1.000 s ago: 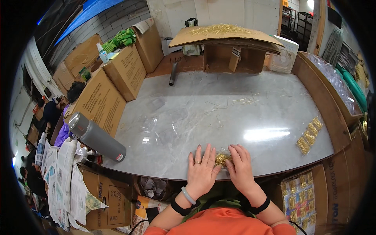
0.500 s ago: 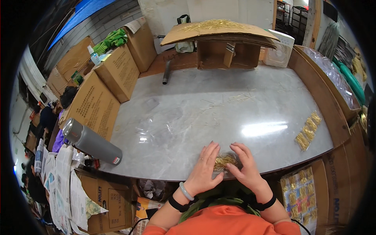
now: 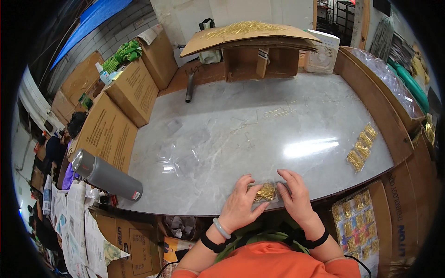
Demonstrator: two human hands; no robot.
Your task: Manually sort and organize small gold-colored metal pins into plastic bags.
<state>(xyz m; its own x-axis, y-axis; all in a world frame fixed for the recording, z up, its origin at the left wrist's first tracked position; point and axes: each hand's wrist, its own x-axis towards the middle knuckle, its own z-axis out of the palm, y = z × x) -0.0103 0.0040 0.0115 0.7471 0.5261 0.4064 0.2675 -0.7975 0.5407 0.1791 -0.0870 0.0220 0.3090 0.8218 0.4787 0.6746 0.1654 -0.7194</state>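
Near the front edge of the table, a small clear plastic case (image 3: 273, 199) lies between my hands, filled with a heap of thin gold pins (image 3: 265, 192). My left hand (image 3: 238, 202) closes around the case's left side, fingers curled at the pins and thumb along the near edge. Beside the right end, my right hand (image 3: 296, 197) has its fingers apart, the thumb close to or touching the case. Toward the table's right edge lies a row of several similar gold pin bundles (image 3: 363, 148) in clear packaging.
A grey bottle (image 3: 107, 175) stands at the left, before cardboard boxes (image 3: 104, 134). Loose pins (image 3: 279, 112) and clear plastic pieces (image 3: 178, 155) lie on the grey tabletop (image 3: 218, 106). At the back are a pin-covered cardboard sheet (image 3: 250, 38), a dark-handled tool (image 3: 189, 88) and a white fan (image 3: 321, 53).
The fingers of my left hand have curled in toward the pins. My right hand has shifted slightly off the case, showing more of the pins. The whole view has moved a little.
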